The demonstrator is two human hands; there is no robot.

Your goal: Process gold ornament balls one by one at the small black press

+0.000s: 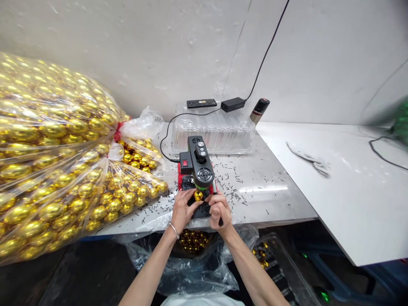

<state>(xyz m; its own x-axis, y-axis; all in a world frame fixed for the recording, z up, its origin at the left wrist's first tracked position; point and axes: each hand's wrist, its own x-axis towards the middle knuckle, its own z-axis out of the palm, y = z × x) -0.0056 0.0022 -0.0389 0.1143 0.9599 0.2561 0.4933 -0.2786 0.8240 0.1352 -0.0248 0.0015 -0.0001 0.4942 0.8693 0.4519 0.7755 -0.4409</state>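
Observation:
A small black press-like machine [201, 163] stands on the metal table, over a red and black base. Under its round head sits a shiny gold ball [198, 195]. My left hand [183, 208] pinches this ball from the left side. On the right, my right hand [219, 209] is wrapped round the machine's black-ended lever [220, 221]. Just below the table edge, an open plastic bag [194, 242] holds several gold balls.
Big clear bags of gold balls [47, 170] fill the left. Behind the machine are a clear plastic tray [213, 131], a power adapter [233, 104] and a dark bottle [259, 109]. Black scraps litter the metal table [274, 199]. A glove-like item [310, 159] lies on the white table [344, 204].

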